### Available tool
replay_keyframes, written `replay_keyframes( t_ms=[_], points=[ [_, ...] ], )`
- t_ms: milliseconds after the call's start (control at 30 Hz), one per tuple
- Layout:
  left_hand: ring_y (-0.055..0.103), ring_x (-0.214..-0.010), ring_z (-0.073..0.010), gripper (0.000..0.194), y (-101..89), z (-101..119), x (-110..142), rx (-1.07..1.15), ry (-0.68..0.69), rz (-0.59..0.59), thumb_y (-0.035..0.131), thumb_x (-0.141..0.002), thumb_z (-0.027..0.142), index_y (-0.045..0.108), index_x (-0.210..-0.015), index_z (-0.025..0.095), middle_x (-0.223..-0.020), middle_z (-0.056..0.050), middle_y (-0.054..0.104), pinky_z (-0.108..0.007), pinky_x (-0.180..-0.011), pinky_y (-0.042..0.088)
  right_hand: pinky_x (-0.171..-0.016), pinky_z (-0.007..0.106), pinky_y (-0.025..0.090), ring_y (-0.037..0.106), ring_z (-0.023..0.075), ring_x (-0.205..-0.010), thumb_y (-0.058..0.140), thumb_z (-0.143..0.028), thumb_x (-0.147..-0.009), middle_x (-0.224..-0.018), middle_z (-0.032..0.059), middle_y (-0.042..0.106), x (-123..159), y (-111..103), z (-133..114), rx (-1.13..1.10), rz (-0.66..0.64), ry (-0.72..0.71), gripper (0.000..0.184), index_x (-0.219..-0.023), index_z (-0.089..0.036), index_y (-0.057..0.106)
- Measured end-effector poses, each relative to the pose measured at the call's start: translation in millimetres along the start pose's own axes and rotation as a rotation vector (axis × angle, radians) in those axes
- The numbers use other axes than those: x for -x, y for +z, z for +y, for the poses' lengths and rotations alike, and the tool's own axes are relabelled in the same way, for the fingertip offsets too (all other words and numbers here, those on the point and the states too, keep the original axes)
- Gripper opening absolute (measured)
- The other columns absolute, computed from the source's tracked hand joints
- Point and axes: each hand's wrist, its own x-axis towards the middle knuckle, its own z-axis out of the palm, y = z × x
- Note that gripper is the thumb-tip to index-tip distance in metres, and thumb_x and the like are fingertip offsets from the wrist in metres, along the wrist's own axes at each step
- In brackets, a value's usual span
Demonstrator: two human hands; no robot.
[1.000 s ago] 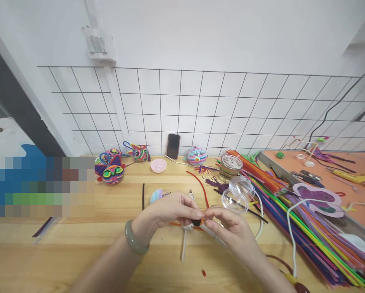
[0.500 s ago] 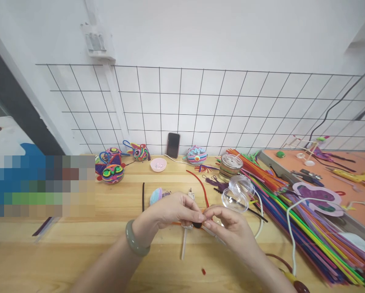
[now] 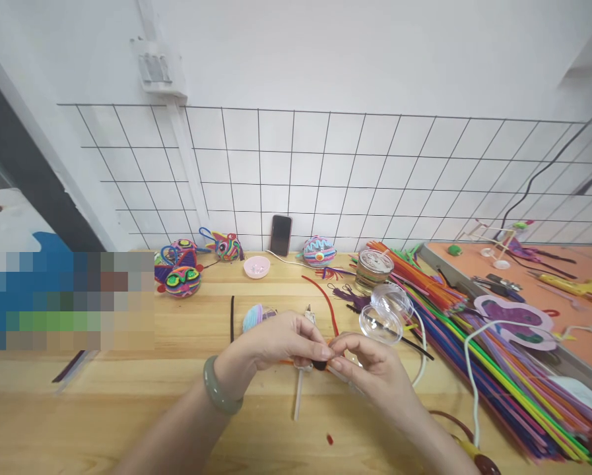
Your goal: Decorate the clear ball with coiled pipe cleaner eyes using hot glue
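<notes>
Over the middle of the table, my left hand [image 3: 293,340] and my right hand [image 3: 367,363] meet at their fingertips. Both are closed in a pinch on a small black fuzzy piece [image 3: 319,364], mostly covered by the fingers. Beneath them lies what looks like a white glue gun [image 3: 310,316], nozzle pointing away, with a translucent stick [image 3: 298,396] jutting toward me. A pastel blue and purple ball [image 3: 254,319] is partly hidden behind my left hand. A red pipe cleaner [image 3: 325,297] curves behind the fingertips. To the left lies a black pipe cleaner [image 3: 232,320].
Clear plastic shells [image 3: 382,323] and a round jar [image 3: 373,269] stand right of centre. A big pipe cleaner bundle [image 3: 493,376] fills the right side, crossed by a white cable [image 3: 468,369]. A pink dish [image 3: 257,267], phone [image 3: 281,235] and colourful wrapped balls [image 3: 183,282] line the back.
</notes>
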Motion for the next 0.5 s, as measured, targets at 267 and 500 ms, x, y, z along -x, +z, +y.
replay_keyframes(
  t_ms=[267,500],
  points=[
    [0.045,-0.051,-0.0064,0.025,-0.2,-0.1,0.4,-0.006,0.008,-0.007,0.075,-0.061,0.035,0.07,-0.07,0.012,-0.06,-0.001,0.059,-0.02,-0.05,0.035,-0.068,0.028,0.05,0.064,0.018,-0.072,0.067,-0.033,-0.074,-0.075,0.0033,0.069,0.3,0.3,2.0,0.007,-0.009,-0.007,0.013,-0.076,-0.02,0.066],
    [0.045,-0.049,-0.006,0.024,-1.5,-0.2,-0.6,0.018,-0.011,0.001,0.075,-0.061,0.034,0.069,-0.069,0.012,-0.058,0.0,0.058,-0.02,-0.049,0.034,-0.07,0.028,0.05,0.063,0.0179,-0.074,0.067,-0.034,-0.074,-0.076,0.0031,0.07,0.4,-1.3,1.2,-0.022,-0.026,0.018,0.015,-0.079,-0.02,0.066]
  ],
)
